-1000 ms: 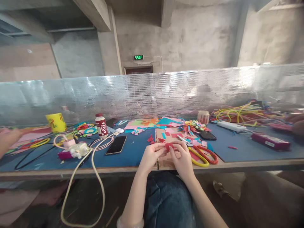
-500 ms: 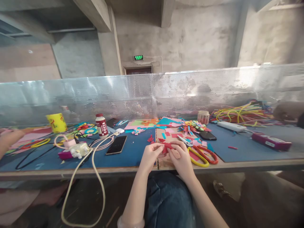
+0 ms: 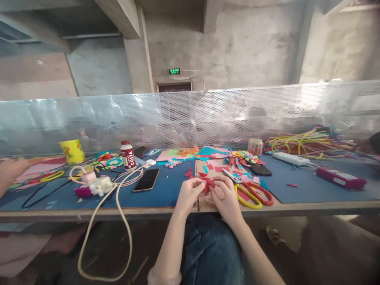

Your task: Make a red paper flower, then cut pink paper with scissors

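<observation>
Between my two hands, just above the table's front edge, is a small red paper cut-out (image 3: pixel 209 182) with pointed edges. The fingertips of my left hand (image 3: pixel 191 192) pinch it from the left. My right hand (image 3: pixel 225 196) grips its other side, hiding part of it. Another red paper piece (image 3: pixel 189 173) lies on the table beyond my left hand. To the right of my right hand rest scissors (image 3: pixel 252 194) with one yellow and one red handle loop. Small coloured paper scraps (image 3: pixel 221 169) are scattered behind my hands.
At left are a yellow cup (image 3: pixel 72 151), a red bottle (image 3: pixel 128 155), a phone (image 3: pixel 146 180) and a cable (image 3: pixel 120 221) looping off the edge. Another person's hand (image 3: pixel 13 172) is at far left. Pipe cleaners (image 3: pixel 303 143) and a power strip (image 3: pixel 341 177) lie right.
The view has shifted very slightly. Both hands stay on the red paper cut-out in nearly the same pose. The other person's hand at far left has moved a little.
</observation>
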Action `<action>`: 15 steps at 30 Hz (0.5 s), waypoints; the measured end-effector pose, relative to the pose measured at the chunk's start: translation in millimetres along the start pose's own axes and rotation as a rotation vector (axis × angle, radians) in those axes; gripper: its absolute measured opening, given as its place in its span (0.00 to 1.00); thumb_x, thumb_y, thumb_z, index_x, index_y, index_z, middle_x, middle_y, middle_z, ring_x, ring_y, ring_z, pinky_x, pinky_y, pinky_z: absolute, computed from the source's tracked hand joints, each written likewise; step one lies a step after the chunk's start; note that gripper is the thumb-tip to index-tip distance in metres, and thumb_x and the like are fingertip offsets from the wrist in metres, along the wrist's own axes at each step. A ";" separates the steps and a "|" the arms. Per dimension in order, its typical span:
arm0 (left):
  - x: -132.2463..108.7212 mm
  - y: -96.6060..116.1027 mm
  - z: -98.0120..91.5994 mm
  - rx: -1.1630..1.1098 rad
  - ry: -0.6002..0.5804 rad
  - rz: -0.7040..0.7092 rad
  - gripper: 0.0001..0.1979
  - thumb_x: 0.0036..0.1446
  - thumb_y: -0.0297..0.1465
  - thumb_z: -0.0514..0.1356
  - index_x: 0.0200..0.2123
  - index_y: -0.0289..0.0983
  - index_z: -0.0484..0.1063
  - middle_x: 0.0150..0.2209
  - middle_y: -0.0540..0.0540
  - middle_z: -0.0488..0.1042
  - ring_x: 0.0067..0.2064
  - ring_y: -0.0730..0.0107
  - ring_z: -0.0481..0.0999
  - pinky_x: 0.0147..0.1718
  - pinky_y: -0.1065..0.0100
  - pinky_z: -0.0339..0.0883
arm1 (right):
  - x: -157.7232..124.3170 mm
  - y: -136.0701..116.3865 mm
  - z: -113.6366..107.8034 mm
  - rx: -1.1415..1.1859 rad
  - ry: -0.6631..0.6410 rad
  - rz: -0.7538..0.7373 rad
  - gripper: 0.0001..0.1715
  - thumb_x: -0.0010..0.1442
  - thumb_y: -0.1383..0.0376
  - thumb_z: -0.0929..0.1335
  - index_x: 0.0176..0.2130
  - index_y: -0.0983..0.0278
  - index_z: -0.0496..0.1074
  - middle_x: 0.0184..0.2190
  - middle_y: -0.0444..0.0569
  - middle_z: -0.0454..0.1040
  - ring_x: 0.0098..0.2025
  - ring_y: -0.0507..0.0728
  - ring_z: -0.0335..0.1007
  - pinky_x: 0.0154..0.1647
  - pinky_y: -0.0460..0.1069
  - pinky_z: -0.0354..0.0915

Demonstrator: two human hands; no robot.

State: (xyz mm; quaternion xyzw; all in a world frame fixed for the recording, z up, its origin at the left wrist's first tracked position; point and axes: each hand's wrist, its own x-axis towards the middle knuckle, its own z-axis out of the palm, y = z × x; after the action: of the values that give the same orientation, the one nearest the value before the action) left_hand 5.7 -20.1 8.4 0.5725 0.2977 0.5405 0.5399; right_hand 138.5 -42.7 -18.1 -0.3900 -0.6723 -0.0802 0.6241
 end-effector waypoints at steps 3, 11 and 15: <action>0.9 -0.5 0.3 -0.001 0.008 -0.007 0.08 0.46 0.33 0.64 0.26 0.32 0.75 0.24 0.49 0.73 0.27 0.70 0.73 0.33 0.64 0.73 | -1.3 0.1 1.2 -0.039 0.015 -0.039 0.06 0.57 0.72 0.65 0.36 0.64 0.69 0.41 0.54 0.66 0.45 0.59 0.62 0.45 0.57 0.64; 3.1 -2.1 -0.7 -0.012 0.020 -0.047 0.09 0.47 0.33 0.64 0.26 0.32 0.75 0.25 0.49 0.73 0.28 0.70 0.74 0.32 0.66 0.73 | -4.1 2.5 0.9 -0.109 -0.019 -0.170 0.12 0.58 0.74 0.63 0.40 0.65 0.71 0.44 0.55 0.65 0.43 0.58 0.61 0.41 0.53 0.67; 2.5 -2.2 -1.2 -0.019 0.019 -0.058 0.09 0.47 0.34 0.63 0.27 0.32 0.75 0.25 0.48 0.74 0.27 0.70 0.74 0.31 0.67 0.72 | -5.4 2.5 -2.2 -0.158 -0.071 -0.210 0.13 0.58 0.74 0.62 0.41 0.63 0.71 0.45 0.56 0.66 0.43 0.60 0.61 0.42 0.56 0.67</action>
State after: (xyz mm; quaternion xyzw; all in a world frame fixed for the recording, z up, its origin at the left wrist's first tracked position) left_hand 5.8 -16.9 6.9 0.5532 0.3143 0.5327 0.5580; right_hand 141.3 -44.6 -23.5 -0.3677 -0.7229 -0.1839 0.5554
